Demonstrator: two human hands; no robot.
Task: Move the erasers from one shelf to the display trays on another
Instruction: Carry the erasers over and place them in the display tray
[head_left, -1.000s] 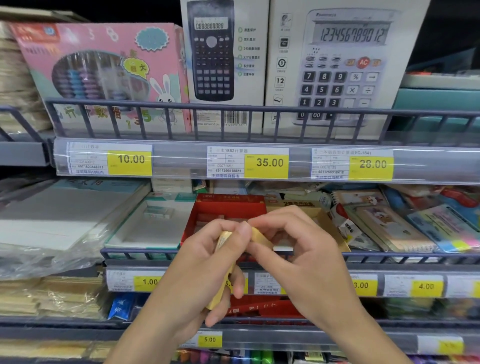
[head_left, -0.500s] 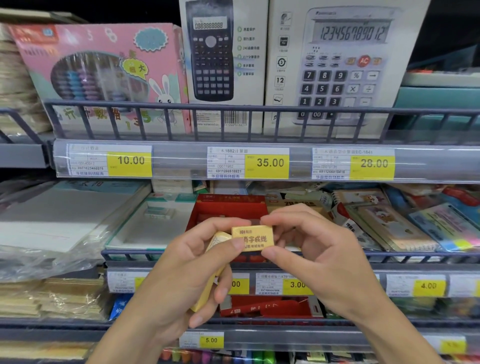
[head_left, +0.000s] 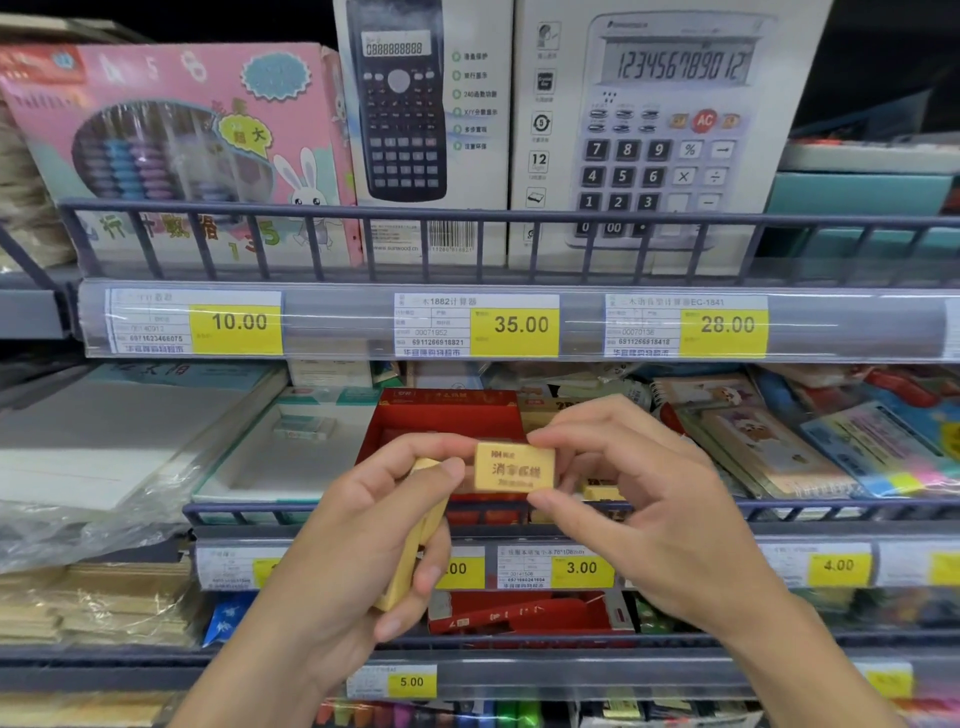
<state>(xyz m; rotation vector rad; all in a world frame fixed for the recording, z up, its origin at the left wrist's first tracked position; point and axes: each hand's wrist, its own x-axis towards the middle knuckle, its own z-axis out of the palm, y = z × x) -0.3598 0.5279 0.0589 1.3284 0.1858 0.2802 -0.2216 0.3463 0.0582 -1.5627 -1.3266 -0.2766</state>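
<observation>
Shelves behind; right hand (head_left: 644, 499) pinches eraser (head_left: 513, 466); left hand (head_left: 363, 540) grips stack (head_left: 415, 540).

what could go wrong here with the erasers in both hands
1. The right hand pinches one yellow eraser by its edges only, so it might slip and fall.
2. The left hand holds a stack of erasers in a loose grip while also touching the single one; the stack could spill.

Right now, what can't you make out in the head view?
- Eraser stack: count hidden, left hand wraps it.
- Red display tray: contents hidden behind both hands and the yellow eraser pinched by the right hand.
- Price label: first digits covered by left hand.
- Far-right price tag: cut by frame edge.
</observation>
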